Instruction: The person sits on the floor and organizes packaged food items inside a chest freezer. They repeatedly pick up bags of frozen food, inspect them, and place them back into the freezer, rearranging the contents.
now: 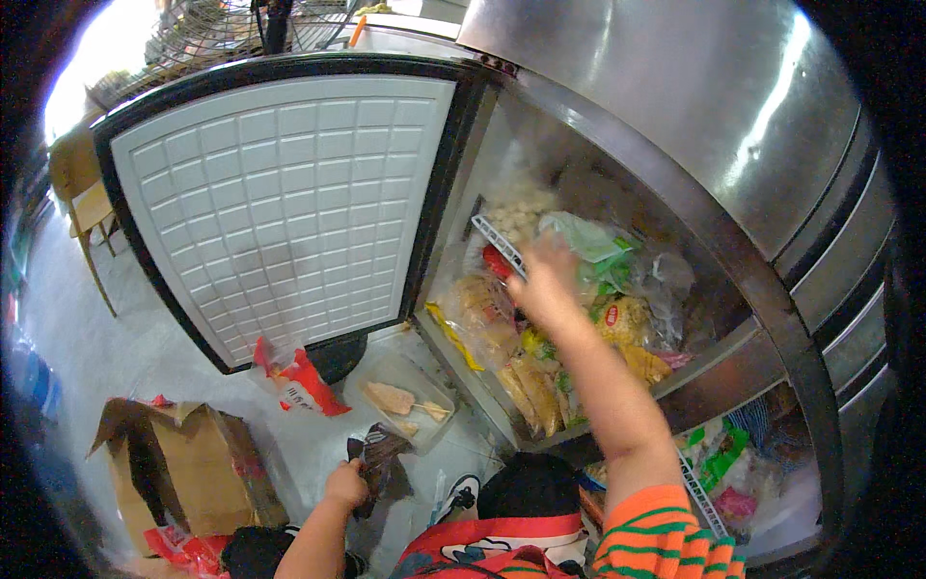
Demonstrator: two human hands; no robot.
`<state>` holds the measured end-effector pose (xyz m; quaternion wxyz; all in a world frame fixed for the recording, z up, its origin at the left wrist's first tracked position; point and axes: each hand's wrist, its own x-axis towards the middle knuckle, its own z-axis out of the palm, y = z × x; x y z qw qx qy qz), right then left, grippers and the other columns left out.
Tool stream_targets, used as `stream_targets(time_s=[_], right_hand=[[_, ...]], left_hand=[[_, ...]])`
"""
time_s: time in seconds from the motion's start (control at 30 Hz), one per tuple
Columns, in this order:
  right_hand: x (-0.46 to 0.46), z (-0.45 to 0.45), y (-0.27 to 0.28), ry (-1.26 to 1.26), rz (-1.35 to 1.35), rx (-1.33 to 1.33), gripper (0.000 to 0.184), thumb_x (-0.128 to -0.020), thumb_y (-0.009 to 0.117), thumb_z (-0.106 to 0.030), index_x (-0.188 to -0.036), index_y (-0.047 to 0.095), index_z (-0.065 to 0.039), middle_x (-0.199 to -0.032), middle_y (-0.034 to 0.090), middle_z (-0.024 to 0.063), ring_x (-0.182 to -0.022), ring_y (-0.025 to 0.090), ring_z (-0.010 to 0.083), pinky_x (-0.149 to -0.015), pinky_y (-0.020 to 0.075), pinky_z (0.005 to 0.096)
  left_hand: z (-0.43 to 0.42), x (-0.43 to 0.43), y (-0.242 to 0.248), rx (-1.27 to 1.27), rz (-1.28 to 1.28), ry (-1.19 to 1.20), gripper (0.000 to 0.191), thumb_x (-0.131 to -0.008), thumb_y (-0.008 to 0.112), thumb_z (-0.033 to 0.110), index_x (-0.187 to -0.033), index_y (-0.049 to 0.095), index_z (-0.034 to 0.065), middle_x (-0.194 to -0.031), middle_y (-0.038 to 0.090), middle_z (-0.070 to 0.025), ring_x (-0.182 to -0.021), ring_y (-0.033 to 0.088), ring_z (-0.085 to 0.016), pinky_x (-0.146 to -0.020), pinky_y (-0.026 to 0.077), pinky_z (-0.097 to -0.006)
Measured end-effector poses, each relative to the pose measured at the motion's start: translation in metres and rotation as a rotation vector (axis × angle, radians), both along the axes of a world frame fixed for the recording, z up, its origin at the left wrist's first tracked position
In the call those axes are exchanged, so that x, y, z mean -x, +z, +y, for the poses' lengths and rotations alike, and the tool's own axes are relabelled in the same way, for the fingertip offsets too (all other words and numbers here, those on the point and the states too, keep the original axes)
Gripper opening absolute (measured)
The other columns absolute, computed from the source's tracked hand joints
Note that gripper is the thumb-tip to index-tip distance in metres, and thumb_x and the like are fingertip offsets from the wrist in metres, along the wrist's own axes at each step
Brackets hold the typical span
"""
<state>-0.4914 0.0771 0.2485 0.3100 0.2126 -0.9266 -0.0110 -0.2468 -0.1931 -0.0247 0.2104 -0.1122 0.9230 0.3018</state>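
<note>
My left hand [346, 483], low in front of me, grips a dark plastic bag [387, 456] that hangs above the floor. Inside the opened steel cabinet fridge, my right hand [548, 271] is blurred by motion. It reaches among packed food, beside a slotted strip [494, 239] and a pale green plastic bag [582, 235]. Whether its fingers hold anything is unclear. Around it lie clear bags of yellowish food [532, 387], a bag with a red label [623, 320], a red package [498, 260] and a heap of pale round pieces [517, 217].
The fridge door [289, 203] stands swung out to the left. Below it are a clear plastic tub [430, 430] holding pale food pieces, a red-and-white packet [307, 383] and a cardboard box [210, 470]. Another compartment [752, 463] with bags opens at right. A chair [90, 206] stands far left.
</note>
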Motion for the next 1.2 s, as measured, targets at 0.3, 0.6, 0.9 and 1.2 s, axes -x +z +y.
stream_targets(time_s=[0.3, 0.6, 0.9, 1.2], right_hand=[[0.053, 0.056, 0.051, -0.64, -0.535, -0.042, 0.06, -0.075, 0.057, -0.028, -0.131, 0.038, -0.018, -0.12, 0.05, 0.0158, -0.111, 0.045, 0.0399, -0.088, 0.0375, 0.0526], [0.096, 0.101, 0.041, -0.455, -0.021, 0.274, 0.033, -0.074, 0.053, -0.013, -0.107, 0.059, -0.013, -0.085, 0.063, 0.0152, -0.081, 0.06, 0.0337, -0.073, 0.0472, 0.0416], [0.03, 0.02, 0.122, -0.063, -0.06, 0.768, 0.028, -0.073, 0.052, -0.007, -0.1, 0.061, -0.007, -0.094, 0.062, 0.018, -0.091, 0.058, 0.034, -0.079, 0.0451, 0.0394], [-0.051, -0.14, -0.029, 0.396, -0.635, 0.108, 0.016, -0.068, 0.058, -0.01, -0.083, 0.064, -0.011, -0.08, 0.062, 0.0148, -0.077, 0.061, 0.0313, -0.068, 0.048, 0.0413]], left_hand=[[0.002, 0.003, 0.022, 0.074, 0.107, 0.04, 0.08, -0.067, 0.061, 0.014, -0.137, 0.021, 0.0166, -0.111, 0.046, -0.018, -0.091, 0.054, -0.037, -0.079, 0.045, -0.0426], [0.011, -0.004, 0.041, -0.018, 0.206, 0.063, 0.09, -0.066, 0.071, 0.028, -0.136, 0.02, 0.0082, -0.122, 0.039, -0.0227, -0.103, 0.048, -0.039, -0.087, 0.042, -0.0408], [0.027, -0.01, 0.077, -0.007, 0.319, 0.01, 0.077, -0.069, 0.069, 0.03, -0.132, 0.03, 0.0082, -0.128, 0.036, -0.0222, -0.112, 0.043, -0.038, -0.091, 0.04, -0.0402], [0.029, -0.045, 0.124, -0.065, -0.054, -0.486, 0.058, -0.078, 0.056, 0.043, -0.123, 0.043, 0.009, -0.113, 0.053, -0.0184, -0.099, 0.054, -0.036, -0.083, 0.044, -0.0421]])
